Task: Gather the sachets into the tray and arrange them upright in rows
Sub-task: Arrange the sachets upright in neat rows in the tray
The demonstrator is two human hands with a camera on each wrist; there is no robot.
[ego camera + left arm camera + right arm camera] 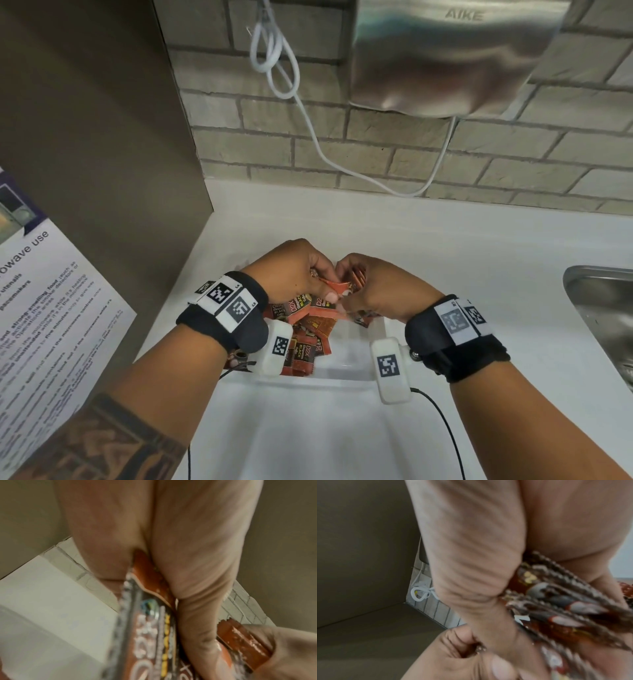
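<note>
Orange and black coffee sachets (308,337) lie in a loose heap at the left of a clear tray (356,363) on the white counter. Both hands meet above the heap. My left hand (310,274) pinches one orange sachet (334,285) between thumb and fingers; the left wrist view shows sachets (147,628) pressed in that grip. My right hand (356,284) grips a stacked bundle of several sachets (556,608), edges fanned out in the right wrist view. The tray's far part is hidden under the hands.
A steel sink (603,318) sits at the right edge. A hand dryer (448,58) hangs on the brick wall, with a white cable (308,113) drooping to the counter. A brown panel (102,137) with a microwave notice (44,308) stands on the left.
</note>
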